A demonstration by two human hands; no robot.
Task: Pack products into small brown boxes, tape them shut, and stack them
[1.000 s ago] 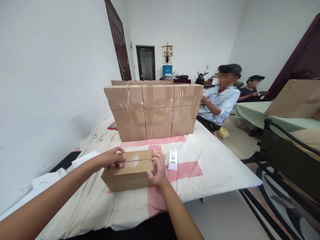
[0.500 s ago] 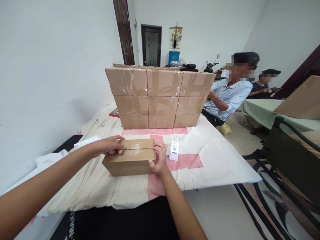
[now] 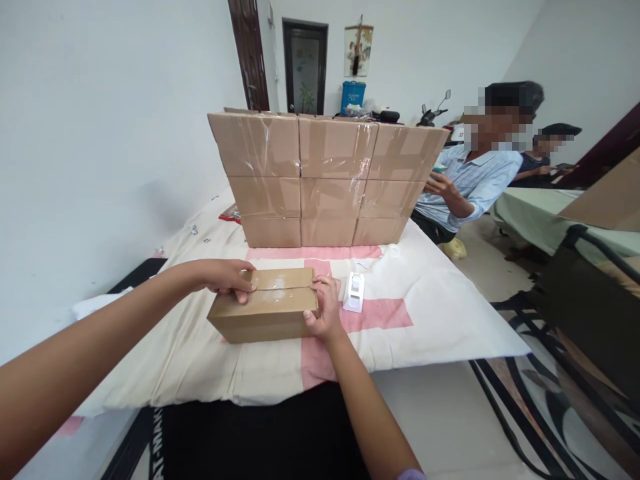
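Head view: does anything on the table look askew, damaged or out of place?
Nothing serious. The small box held by the left hand and right hand looks intact, its seam taped. The stacked boxes stand even. Only small scraps lie loose on the cloth near the wall.

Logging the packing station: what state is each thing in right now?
small box, flaps shut, clear tape along seam, lying flat on cloth
left hand, clasping its top left end
right hand, gripping its right end
tape dispenser, standing untouched beside box
stacked boxes, taped shut, three rows high
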